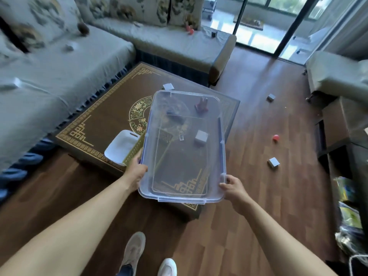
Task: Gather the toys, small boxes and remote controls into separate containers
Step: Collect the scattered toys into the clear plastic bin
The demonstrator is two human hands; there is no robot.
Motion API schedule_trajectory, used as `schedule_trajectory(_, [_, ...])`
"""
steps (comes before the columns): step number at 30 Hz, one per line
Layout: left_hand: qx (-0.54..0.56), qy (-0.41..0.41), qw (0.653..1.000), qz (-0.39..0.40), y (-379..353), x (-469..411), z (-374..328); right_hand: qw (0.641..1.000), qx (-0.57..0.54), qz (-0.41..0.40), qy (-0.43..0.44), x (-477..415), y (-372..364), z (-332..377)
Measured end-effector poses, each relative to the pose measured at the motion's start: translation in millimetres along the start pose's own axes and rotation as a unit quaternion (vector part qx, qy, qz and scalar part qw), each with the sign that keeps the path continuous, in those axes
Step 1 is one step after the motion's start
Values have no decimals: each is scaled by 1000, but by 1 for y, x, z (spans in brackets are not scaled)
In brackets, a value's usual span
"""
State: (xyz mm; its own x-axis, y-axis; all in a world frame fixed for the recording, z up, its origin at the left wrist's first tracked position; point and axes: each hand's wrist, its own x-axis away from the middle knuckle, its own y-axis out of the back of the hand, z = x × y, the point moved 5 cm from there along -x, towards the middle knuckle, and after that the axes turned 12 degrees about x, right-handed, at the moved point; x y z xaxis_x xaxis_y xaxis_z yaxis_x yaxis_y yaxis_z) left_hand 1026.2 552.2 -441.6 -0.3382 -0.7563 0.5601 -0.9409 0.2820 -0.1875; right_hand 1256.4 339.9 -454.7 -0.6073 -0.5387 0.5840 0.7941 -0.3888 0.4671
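Clear bin (179,199) being held over the counter (95,120).
Its near corners are being gripped by the left hand (135,172) and right hand (233,187); a red ball (275,138) is lying at 3 o'clock.

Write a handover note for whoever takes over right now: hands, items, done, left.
Hands: left hand grips the clear bin by its left rim; right hand grips its near right corner, above the table.
A grey box, red toy and dark item show through the bin; inside or beneath, unclear, so nothing confirmed done.
White tub and yellow basket stand on the table.
Left: far floor box, near floor box, red ball, sofa toy.
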Motion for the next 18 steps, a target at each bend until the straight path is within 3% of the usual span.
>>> schedule_trajectory(7, [83,-62,991,-84,81,53,-45,997,32,52,55,20,-35,86])
schedule_trajectory(18, [160,-110,967,-166,234,122,-84,972,85,128,180,71,-171,207])
